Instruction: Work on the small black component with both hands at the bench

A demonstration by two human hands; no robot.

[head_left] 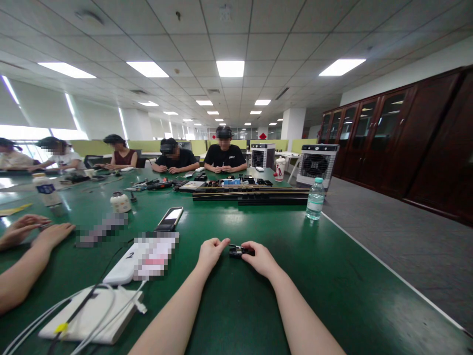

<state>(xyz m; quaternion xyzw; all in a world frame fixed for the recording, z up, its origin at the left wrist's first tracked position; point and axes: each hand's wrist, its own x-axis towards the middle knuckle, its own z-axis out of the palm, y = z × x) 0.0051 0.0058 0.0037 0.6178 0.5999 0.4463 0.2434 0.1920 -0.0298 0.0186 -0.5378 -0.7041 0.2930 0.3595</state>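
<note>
My right hand [260, 257] has its thumb and fingers around the right end of a small black part [236, 252], low over the green table. Its exact kind is too small to make out. My left hand [212, 253] is at the part's left side, fingers curled in and thumb stretched toward it. A thin dark piece sticks out along the part's top edge near that thumb tip. Whatever the left fingers pinch is hidden.
Left of my arms lie a phone [170, 218], white power bank [123, 264] and white box [92, 315] with cables. A water bottle [315, 199] stands near the right edge. Black rails [273, 196] lie ahead. A co-worker's hands [48, 234] are at left; several people sit beyond.
</note>
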